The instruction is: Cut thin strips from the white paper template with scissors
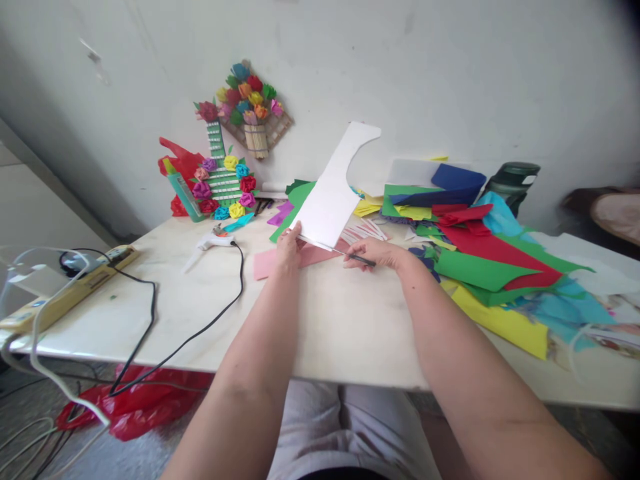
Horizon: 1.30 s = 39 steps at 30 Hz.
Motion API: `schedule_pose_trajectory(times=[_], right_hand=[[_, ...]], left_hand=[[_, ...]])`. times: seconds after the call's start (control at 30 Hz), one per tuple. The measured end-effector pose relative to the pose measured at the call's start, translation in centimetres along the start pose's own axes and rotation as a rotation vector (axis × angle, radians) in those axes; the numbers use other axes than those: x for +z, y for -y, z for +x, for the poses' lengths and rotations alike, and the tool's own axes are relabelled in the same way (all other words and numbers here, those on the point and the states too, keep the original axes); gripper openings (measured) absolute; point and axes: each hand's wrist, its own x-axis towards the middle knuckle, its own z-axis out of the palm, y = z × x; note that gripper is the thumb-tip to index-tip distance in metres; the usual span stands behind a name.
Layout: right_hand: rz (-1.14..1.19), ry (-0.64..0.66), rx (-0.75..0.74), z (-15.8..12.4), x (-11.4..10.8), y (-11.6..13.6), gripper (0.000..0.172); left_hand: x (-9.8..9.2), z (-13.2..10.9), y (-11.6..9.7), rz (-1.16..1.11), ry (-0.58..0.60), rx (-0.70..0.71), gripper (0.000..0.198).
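My left hand (pixel 289 248) pinches the lower left corner of a white cut-out paper sheet (pixel 336 188) and holds it tilted up off the table. My right hand (pixel 376 255) is closed around a thin dark-handled cutting tool (pixel 345 253) whose blade lies along the sheet's bottom edge. A pink paper strip (pixel 273 261) lies flat on the table under both hands.
A pile of coloured paper sheets (pixel 493 267) covers the table's right side. A glue gun (pixel 215 241) with a black cable lies to the left, near a power strip (pixel 75 283). Paper flower crafts (pixel 225 190) lean on the wall. A dark bottle (pixel 513 181) stands at the back right.
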Motion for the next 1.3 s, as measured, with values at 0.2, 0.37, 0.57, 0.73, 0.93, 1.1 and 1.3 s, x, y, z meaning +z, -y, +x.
schedule_pose_trajectory(times=[0.2,0.37,0.57,0.73,0.93,1.1,1.3], right_hand=[[-0.007,0.004,0.001,0.28,0.20,-0.01,0.041],[-0.024,-0.013,-0.010,0.27,0.17,0.05,0.043],[-0.033,-0.011,-0.018,0.24,0.15,0.19,0.046],[-0.060,-0.032,-0.016,0.03,0.13,0.54,0.049],[-0.090,-0.049,-0.025,0.10,0.08,0.51,0.052],[-0.069,-0.059,-0.018,0.07,0.22,0.73,0.053],[-0.056,-0.063,-0.033,0.04,0.33,0.83,0.050]], left_hand=[[0.30,-0.28,0.05,-0.004,-0.006,-0.003,0.018],[0.41,-0.33,0.05,0.013,0.015,0.001,0.016],[0.27,-0.21,0.08,0.013,0.030,0.005,0.017],[0.12,-0.04,0.15,0.003,0.010,0.003,0.018],[0.02,0.02,0.11,-0.002,0.013,0.002,0.020],[-0.09,0.08,0.02,0.008,0.009,0.004,0.022],[-0.35,0.50,0.24,0.006,0.008,0.011,0.024]])
